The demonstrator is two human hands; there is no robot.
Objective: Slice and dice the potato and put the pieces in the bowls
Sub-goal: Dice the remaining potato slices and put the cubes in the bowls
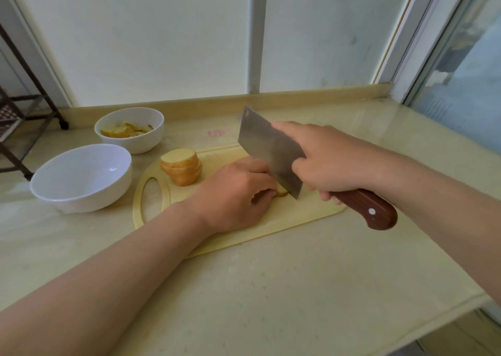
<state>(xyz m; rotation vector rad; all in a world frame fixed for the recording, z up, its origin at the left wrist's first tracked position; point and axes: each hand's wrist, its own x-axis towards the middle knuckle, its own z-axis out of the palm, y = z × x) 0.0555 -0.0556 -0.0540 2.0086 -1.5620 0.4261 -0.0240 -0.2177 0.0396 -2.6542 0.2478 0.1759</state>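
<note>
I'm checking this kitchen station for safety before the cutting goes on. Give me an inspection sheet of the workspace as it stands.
Surface: beige stone countertop, with a cutting board lying on it.
Job's things: stack of potato slices on the board; far bowl holding potato pieces; near bowl empty.
Clutter: small pink mark on the countertop behind the board.
Grippers: left hand holds a potato piece on the board, fingers curled beside the blade; right hand grips the cleaver by its wooden handle, forefinger along the blade.
Cables: nothing seen.
Surroundings: frosted window behind; dark metal rack at far left.
</note>
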